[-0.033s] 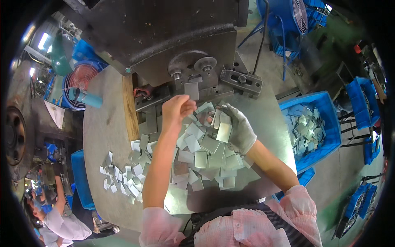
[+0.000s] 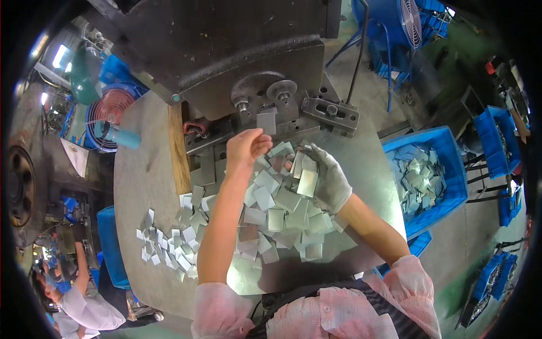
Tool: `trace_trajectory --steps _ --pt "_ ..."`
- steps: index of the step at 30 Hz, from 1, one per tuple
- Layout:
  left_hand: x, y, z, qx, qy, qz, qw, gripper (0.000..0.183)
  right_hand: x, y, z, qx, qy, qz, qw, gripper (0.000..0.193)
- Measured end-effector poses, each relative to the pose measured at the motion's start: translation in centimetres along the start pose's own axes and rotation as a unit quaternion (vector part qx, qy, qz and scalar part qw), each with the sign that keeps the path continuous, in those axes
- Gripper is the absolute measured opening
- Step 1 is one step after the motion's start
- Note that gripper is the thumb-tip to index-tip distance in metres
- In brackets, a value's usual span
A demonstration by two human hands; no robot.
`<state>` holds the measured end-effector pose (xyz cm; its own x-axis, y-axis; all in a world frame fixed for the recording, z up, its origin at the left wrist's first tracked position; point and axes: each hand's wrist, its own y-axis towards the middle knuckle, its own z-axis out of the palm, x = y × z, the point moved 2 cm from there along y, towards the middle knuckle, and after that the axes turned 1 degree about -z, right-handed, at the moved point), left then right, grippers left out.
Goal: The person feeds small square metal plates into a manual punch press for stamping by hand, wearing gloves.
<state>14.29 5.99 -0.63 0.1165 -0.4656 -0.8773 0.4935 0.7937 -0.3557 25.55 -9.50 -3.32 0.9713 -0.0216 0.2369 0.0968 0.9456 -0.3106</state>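
Note:
My bare left hand (image 2: 247, 149) pinches a small rectangular metal plate (image 2: 266, 123) by its lower edge. The plate stands in front of the press's tooling (image 2: 279, 110); I cannot tell whether it touches it. In a pale work glove, my right hand (image 2: 332, 181) curls around a few similar plates, one of them a shiny plate (image 2: 307, 183) facing me. Part of that bunch is hidden behind the fingers. Beneath both hands spreads a loose pile of metal plates (image 2: 275, 219) on the metal-topped table (image 2: 361, 240).
A dark press (image 2: 243, 39) rises at the far side. Smaller pieces (image 2: 169, 246) lie on the table's left, near a wooden strip (image 2: 179, 150). At right stands a blue bin (image 2: 435, 217) of plates. Another person (image 2: 90, 305) works at far left, near a fan (image 2: 110, 113).
My left hand has shifted slightly to the right with the metal plate in its fingers. The gloved right hand stays in nearly the same place.

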Motion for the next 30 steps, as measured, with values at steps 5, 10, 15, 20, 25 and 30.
trace_trajectory --steps 5,10,15,20,25,30 --pt "1.5 2.6 1.6 -0.044 -0.095 -0.01 0.994 0.014 0.3 0.2 -0.6 -0.009 0.027 -0.008 1.0 0.032" --pt "1.8 2.6 2.0 -0.076 -0.116 -0.001 0.99 0.014 0.2 0.5 -0.9 0.018 0.034 -0.02 0.999 0.033" --pt "1.8 2.7 2.0 -0.075 -0.113 0.001 0.991 0.014 0.4 0.5 -1.0 -0.005 0.021 -0.008 1.0 0.037" --pt "1.4 2.3 2.3 -0.076 -0.104 0.0 0.992 0.011 0.5 0.5 -0.4 -0.015 0.008 0.004 1.0 0.041" --pt "0.6 -1.5 1.3 0.069 0.129 0.055 0.988 0.017 0.3 1.8 1.6 0.002 -0.026 0.01 1.0 0.048" --pt "1.1 -9.0 -2.5 0.012 0.628 0.251 0.737 0.036 -0.2 2.6 2.1 -0.03 0.014 0.021 0.999 0.047"
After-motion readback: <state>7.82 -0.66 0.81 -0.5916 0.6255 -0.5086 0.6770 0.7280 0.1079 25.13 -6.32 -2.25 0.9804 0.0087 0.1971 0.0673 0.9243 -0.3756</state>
